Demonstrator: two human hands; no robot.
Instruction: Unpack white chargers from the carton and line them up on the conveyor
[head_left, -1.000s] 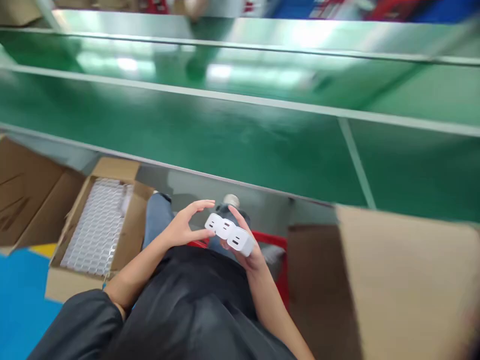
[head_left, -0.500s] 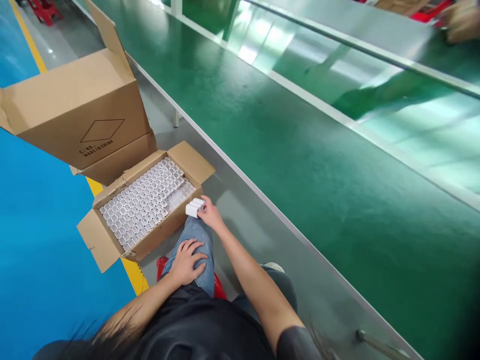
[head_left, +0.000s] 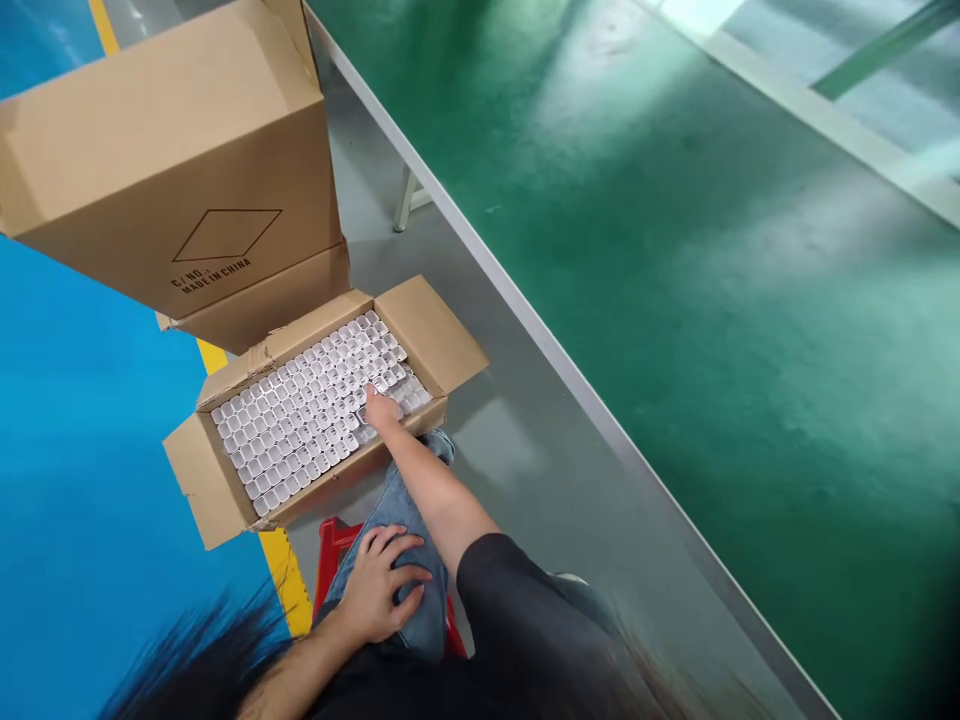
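My right hand (head_left: 382, 410) reaches down into a low open carton (head_left: 225, 455), at the gap in its top layer near the side closest to me. Its fingers look drawn together and point downward among white plastic pieces (head_left: 300, 410) with rounded rectangular ends, packed in tight rows. Whatever lies between the fingertips is hidden by the hand. Beside the hand, clear-looking pieces (head_left: 414, 394) of a lower layer show in the gap. On my jeans-clad thigh (head_left: 429, 485) rests my left hand (head_left: 384, 585), fingers spread and holding nothing.
A tall carton (head_left: 247, 180) with printed lettering stands behind the low one. The carton's right flap (head_left: 431, 325) sticks out toward the green tabletop (head_left: 637, 330), whose pale edge (head_left: 525, 310) runs diagonally. A red stool (head_left: 330, 555) is under me.
My right hand has moved from above my knee into the carton; the white ribbed piece it held is no longer distinguishable. My left hand stays on my thigh. The view has shifted closer to the carton.
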